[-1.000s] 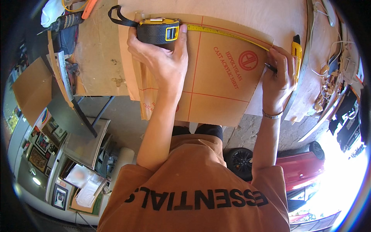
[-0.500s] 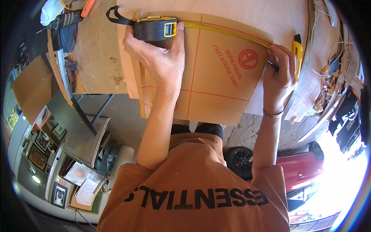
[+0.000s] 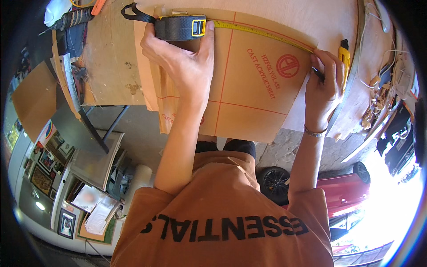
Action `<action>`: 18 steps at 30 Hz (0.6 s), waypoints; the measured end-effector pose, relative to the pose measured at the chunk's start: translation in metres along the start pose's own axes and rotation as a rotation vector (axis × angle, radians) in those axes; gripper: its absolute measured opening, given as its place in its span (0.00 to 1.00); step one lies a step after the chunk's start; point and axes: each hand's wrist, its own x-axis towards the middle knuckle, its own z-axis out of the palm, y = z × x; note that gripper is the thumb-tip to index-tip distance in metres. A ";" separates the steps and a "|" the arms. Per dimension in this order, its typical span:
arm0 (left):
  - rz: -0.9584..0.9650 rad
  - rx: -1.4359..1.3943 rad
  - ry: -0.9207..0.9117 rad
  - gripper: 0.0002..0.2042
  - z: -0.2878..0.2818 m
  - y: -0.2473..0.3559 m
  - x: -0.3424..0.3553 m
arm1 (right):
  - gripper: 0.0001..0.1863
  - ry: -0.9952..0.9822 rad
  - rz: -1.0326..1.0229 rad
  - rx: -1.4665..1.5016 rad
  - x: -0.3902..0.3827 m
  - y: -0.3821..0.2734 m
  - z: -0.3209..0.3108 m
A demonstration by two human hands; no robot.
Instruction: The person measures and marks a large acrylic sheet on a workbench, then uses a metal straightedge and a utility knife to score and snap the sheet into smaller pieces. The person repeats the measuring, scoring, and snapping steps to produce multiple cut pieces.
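My left hand point(image 3: 184, 66) is wrapped round a black and yellow tape measure point(image 3: 178, 28) with a black strap loop, thumb against its front. From it the yellow blade point(image 3: 258, 31) runs right across a sheet covered in brown paper point(image 3: 249, 84) with red lines and print. At the sheet's right edge, my right hand point(image 3: 327, 84) pinches the blade's end between its fingers. A dark pen point(image 3: 317, 74) also sits in that hand. Just beyond its knuckles lies a yellow utility knife point(image 3: 344, 60), partly hidden by the hand.
The sheet lies on a wooden worktable point(image 3: 113, 66), its near edge overhanging. Tools and a metal strip point(image 3: 71, 80) are at the left. Wood shavings point(image 3: 378, 98) and a white cable point(image 3: 382, 62) lie at the right. A red car point(image 3: 342, 191) stands behind on the right.
Both hands hold nearly the same positions, with the blade still stretched between them. The view has shifted slightly, and the tape measure case sits a little higher in it.
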 end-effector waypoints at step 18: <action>-0.105 -0.185 -0.011 0.47 0.003 -0.005 -0.001 | 0.22 0.197 0.463 0.992 -0.004 -0.016 -0.055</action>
